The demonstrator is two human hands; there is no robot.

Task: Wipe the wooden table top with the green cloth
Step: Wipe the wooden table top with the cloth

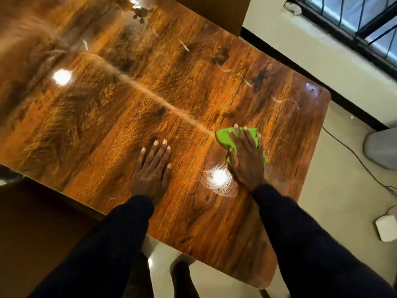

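Observation:
A glossy wooden table top [133,108] fills most of the view. My right hand [247,160] lies flat on a bright green cloth [224,137] and presses it onto the wood near the table's right end. The cloth shows past the fingertips and at both sides of the palm. My left hand [153,168] rests flat on the bare wood to the left of the cloth, fingers spread, holding nothing. A pale dusty streak [163,104] runs diagonally from the far left down to the cloth.
White scratch-like marks and smears [285,100] lie on the wood beyond the cloth. On the floor to the right are a grey container [382,147], a black cable [352,153] and a small white box [386,226]. A barred window [365,20] is at the far right.

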